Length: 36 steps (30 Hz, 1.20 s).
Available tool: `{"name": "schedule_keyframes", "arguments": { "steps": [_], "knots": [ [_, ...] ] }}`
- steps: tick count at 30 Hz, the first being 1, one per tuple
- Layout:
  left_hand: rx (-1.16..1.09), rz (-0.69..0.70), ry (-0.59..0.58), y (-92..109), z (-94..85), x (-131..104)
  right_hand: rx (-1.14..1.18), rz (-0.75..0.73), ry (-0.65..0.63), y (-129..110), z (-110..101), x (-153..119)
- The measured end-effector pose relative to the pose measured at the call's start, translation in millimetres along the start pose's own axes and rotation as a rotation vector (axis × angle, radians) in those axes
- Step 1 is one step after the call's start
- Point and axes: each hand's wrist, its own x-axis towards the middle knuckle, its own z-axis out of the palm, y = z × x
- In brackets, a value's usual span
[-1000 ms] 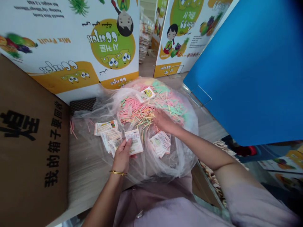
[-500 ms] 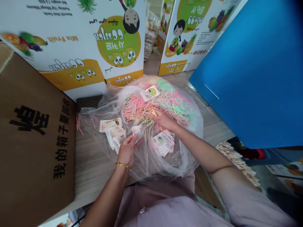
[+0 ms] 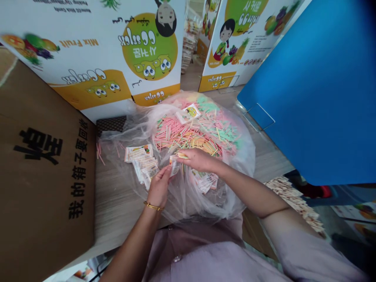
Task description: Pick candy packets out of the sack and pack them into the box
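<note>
My left hand [image 3: 160, 184], with a gold bangle at the wrist, is closed on a small clear printed packet [image 3: 174, 165] held upright. Pinched in my right hand [image 3: 197, 159] are several yellowish candy sticks, their ends close to the packet's top; I cannot tell whether they are inside it. Beyond the hands, a large clear plastic bag [image 3: 248, 150] lies spread around a heap of pink, green and yellow candy sticks [image 3: 176, 131]. A stack of packets [image 3: 143, 162] lies left of my left hand. More packets [image 3: 204, 182] lie below my right forearm.
A brown carton [image 3: 47, 156] stands on the left. White printed boxes [image 3: 96, 55] stand behind the bag. On the right is a large blue panel [image 3: 317, 98] beside a wire handle [image 3: 260, 117]. A printed card [image 3: 191, 111] rests on the candy heap.
My right hand has moved from the candy heap toward me and left, bringing candy sticks to the packet's top. My left hand still holds the packet in about the same place.
</note>
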Motion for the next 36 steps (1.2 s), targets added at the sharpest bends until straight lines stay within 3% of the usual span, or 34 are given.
{"name": "schedule_keyframes", "arguments": {
  "steps": [4, 6, 10, 16, 21, 29, 36],
  "knots": [
    [0.06, 0.026, -0.016, -2, -1.3, -1, 0.703, -0.041, 0.168, -9, -13, 6],
    [0.11, 0.037, -0.033, -3, 0.0, -1, 0.883, -0.08, 0.23, -18, -12, 9],
    [0.161, 0.084, -0.091, -7, 0.6, 0, 0.77, -0.126, 0.301, -30, -1, 10],
    [0.172, 0.115, -0.117, -14, -7.4, 2, 0.506, -0.165, 0.4, -23, 15, 7],
    [0.187, 0.147, -0.166, -13, -8.8, 4, 0.681, -0.174, 0.412, -17, 14, 10],
    [0.178, 0.138, -0.152, -11, -4.3, 4, 0.595, -0.194, 0.301, -22, 18, 9],
    [-0.085, -0.034, -0.148, 8, 1.3, -4, 0.527, -0.201, 0.06, -15, 13, 9]
  ]
}}
